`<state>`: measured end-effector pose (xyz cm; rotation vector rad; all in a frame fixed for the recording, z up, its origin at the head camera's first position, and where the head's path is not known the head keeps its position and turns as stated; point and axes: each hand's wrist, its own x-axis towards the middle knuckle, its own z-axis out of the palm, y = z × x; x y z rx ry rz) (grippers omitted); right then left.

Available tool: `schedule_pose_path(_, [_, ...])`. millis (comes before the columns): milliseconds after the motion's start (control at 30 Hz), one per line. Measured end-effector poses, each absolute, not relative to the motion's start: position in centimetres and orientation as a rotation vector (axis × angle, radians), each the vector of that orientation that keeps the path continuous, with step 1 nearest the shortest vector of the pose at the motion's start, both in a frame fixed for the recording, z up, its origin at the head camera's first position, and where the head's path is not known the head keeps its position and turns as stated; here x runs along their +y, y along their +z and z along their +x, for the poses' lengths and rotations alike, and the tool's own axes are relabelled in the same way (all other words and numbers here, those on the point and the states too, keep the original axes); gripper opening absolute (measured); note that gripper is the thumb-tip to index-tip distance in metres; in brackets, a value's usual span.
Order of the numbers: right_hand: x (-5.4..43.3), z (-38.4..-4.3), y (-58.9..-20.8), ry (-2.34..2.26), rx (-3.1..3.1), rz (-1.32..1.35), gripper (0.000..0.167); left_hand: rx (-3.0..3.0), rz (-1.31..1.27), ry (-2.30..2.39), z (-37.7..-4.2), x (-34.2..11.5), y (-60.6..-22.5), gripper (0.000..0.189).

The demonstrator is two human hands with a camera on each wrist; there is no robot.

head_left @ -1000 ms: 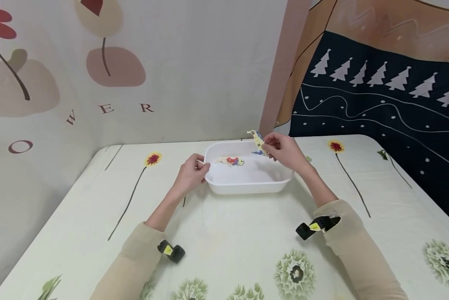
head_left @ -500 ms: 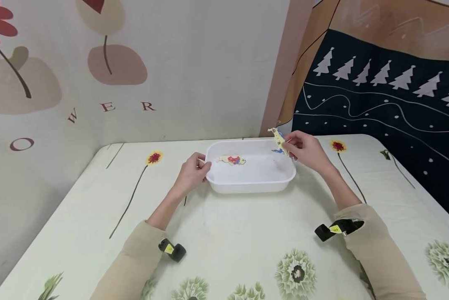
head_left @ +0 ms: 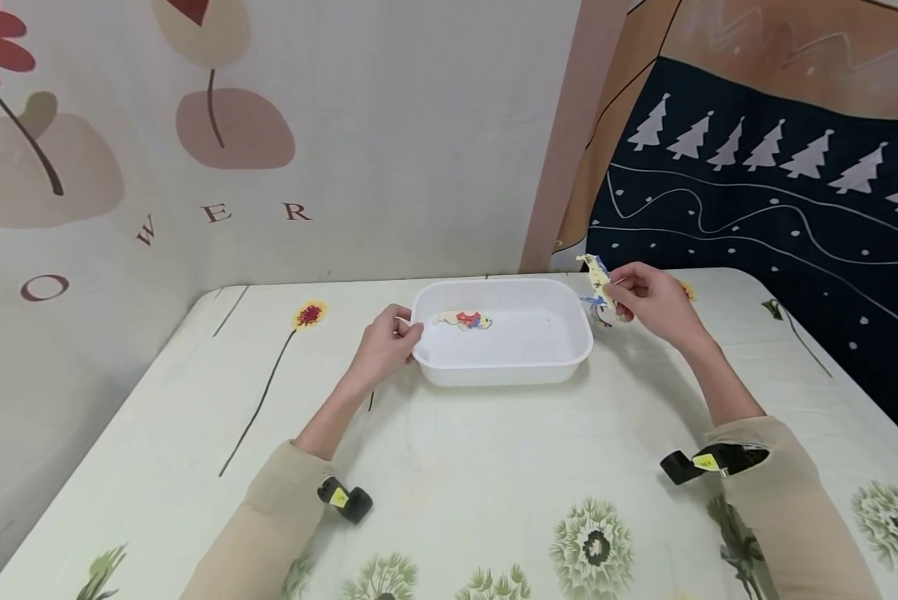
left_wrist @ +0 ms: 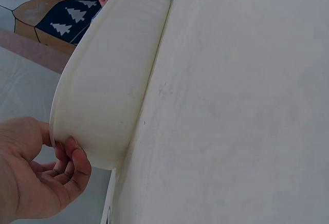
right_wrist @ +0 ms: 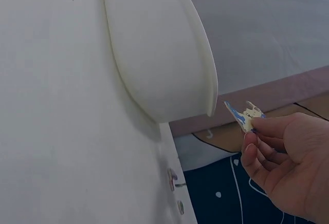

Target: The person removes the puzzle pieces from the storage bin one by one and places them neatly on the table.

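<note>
R fingers [right_wrist: 251, 156] pinching yellow/blue cutout [head_left: 596, 275] just off tray's [head_left: 501, 377] R end

Thumb + fingertips are gripping the cutout by its edge, no gap showing betw. them. Cutout is sticking out L of the R hand [head_left: 661, 307], sitting betw. that hand & the tray; R wrist view is showing it apart from the rim. Long axis is running near upright in head view, top end tipping L.

L hand [head_left: 386, 340] is pinching the tray's L rim, its other fingers curling by the outer wall, so it's sitting well apart from the cutout; R hand is having sole hold. 2nd piece, red/cream [head_left: 466, 320], is lying on the tray floor, L half, long axis running approx. L-R, nearer the L hand. Tray is resting on the desk [head_left: 449, 467]
</note>
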<state>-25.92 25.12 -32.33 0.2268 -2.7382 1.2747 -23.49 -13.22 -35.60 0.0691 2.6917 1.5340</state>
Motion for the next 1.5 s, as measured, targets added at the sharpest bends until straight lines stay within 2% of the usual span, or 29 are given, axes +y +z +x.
schedule_pose_path(800, [30.7, -26.3, -35.0, 1.193, -2.804, 0.083, 0.028, 2.689, 0.093, 1.540, -23.7, -13.3, -35.8, 0.037])
schedule_pose_path(1133, [31.7, -26.9, -36.3, 1.248, -2.872, -0.093, 0.031, 2.684, 0.098, 1.549, -23.6, -13.3, -35.7, 0.037])
schedule_pose_path(1500, [31.7, -26.6, -36.6, 1.115, -2.913, -0.111, 0.030, 2.678, 0.108, 1.559, -23.7, -13.4, -35.9, 0.036])
